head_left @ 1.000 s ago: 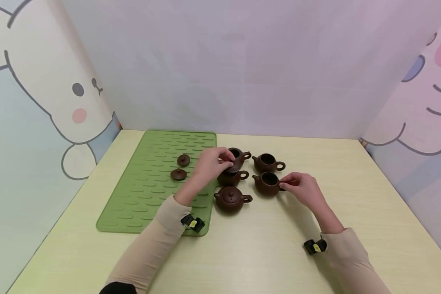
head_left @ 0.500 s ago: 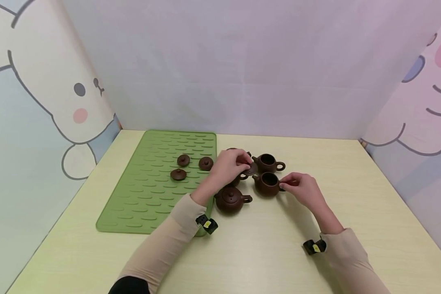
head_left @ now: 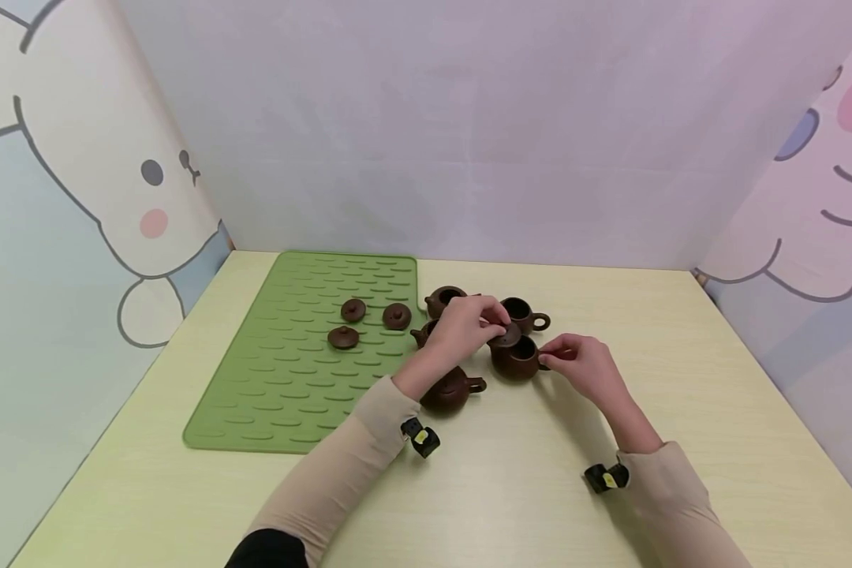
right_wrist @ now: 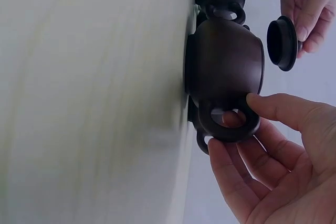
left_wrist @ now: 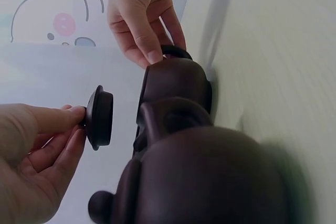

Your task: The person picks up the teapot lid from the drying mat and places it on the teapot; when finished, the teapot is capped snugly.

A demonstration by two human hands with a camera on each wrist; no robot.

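Observation:
The left hand (head_left: pixel 463 331) pinches a dark brown lid (head_left: pixel 506 336) by its knob, over the left rim of an uncovered teapot (head_left: pixel 517 364). In the left wrist view the lid (left_wrist: pixel 100 118) hangs apart from the pots, its inner ring facing the teapot (left_wrist: pixel 176 82). The right hand (head_left: pixel 586 364) pinches that teapot's handle; in the right wrist view, thumb and fingers of the right hand (right_wrist: pixel 278 156) are round the handle loop (right_wrist: pixel 229 128). The teapot stands on the table.
Behind it is another uncovered teapot (head_left: pixel 518 312). More teapots stand to the left: one at the back (head_left: pixel 443 300), one partly hidden by the left hand, and a lidded one (head_left: pixel 446 394) in front. Several lids, including one (head_left: pixel 397 316), lie on the green mat (head_left: pixel 277 394).
The left hand has moved right with its lid, from above the left teapots to the one that the right hand holds. The right hand has stayed at the handle.

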